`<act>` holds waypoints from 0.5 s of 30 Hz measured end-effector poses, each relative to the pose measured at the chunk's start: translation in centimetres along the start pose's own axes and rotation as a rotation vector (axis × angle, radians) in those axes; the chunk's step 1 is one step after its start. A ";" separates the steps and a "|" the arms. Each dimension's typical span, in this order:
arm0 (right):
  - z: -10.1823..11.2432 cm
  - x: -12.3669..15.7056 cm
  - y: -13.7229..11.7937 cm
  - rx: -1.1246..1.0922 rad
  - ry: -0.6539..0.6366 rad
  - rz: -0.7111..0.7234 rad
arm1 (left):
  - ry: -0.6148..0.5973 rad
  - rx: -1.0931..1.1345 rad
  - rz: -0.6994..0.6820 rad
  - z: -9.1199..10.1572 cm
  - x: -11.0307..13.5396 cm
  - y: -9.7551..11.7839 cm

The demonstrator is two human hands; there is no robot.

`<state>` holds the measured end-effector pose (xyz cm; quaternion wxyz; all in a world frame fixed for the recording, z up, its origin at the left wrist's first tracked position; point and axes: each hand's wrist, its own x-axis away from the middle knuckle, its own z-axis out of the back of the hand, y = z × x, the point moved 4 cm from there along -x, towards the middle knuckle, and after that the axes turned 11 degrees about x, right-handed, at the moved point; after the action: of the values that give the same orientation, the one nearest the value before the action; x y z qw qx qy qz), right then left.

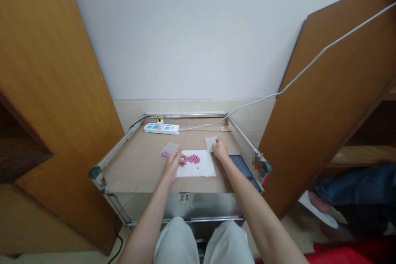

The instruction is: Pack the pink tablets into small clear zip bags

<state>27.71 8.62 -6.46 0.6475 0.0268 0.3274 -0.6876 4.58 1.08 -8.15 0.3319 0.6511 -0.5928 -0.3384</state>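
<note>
On a sheet of white paper (201, 168) lies a small heap of pink round pills (193, 159), with a few strays nearer the lower edge. My left hand (173, 164) curls over the paper's left side, its fingertips at the heap. Whether those fingers pinch a pill is hidden. Beyond that hand, a small clear zip bag (170, 149) with several pink pills in its lower corner rests on the cardboard. My right hand (220, 149) is at the paper's upper right corner, pinching the edge of a second clear plastic bag (210, 143).
The cardboard-covered top of a steel cart (130, 165) bears everything. A white power strip (161, 128) stands at the back, with cables running off. A dark tablet (244, 172) lies at the right edge. Open wooden cabinet doors (334, 99) flank the cart. A seated person's denim-clad leg (352, 185) shows at right.
</note>
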 end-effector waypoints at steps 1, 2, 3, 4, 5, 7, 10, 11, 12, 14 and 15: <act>0.1 0.2 -0.1 0.016 -0.002 -0.005 | 0.000 0.000 0.002 0.0 0.0 0.0; 0.2 0.4 -0.3 0.034 -0.005 -0.011 | -0.001 -0.001 0.002 0.0 0.0 0.0; 0.3 0.6 -0.4 0.055 -0.003 -0.019 | -0.002 -0.002 0.003 0.0 0.0 0.0; 0.5 0.7 -0.6 0.071 0.004 -0.028 | -0.003 -0.004 0.004 0.0 0.0 -0.1; 0.6 0.9 -0.9 0.073 0.018 -0.030 | -0.004 -0.005 0.005 0.0 -0.1 -0.1; 0.9 1.3 -1.7 0.022 0.070 -0.014 | -0.008 -0.007 0.004 0.0 -0.1 -0.1; 1.1 2.0 -3.4 -0.171 0.158 0.046 | -0.015 -0.011 0.003 -0.1 0.0 0.0; 0.9 2.3 -3.9 -0.257 0.168 0.053 | -0.017 -0.013 0.002 -0.1 0.0 0.0; 0.7 2.6 -4.4 -0.352 0.164 0.038 | -0.019 -0.016 0.003 -0.2 0.1 0.1; -0.1 3.2 -5.0 -0.546 0.114 -0.060 | -0.023 -0.021 0.004 -0.4 0.3 0.2; -0.6 3.6 -5.2 -0.625 0.071 -0.117 | -0.025 -0.023 0.003 -0.5 0.3 0.3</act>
<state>22.17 5.52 -6.38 0.5718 -0.1684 0.5460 -0.5887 4.85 0.74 -7.66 0.3324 0.6419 -0.5940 -0.3531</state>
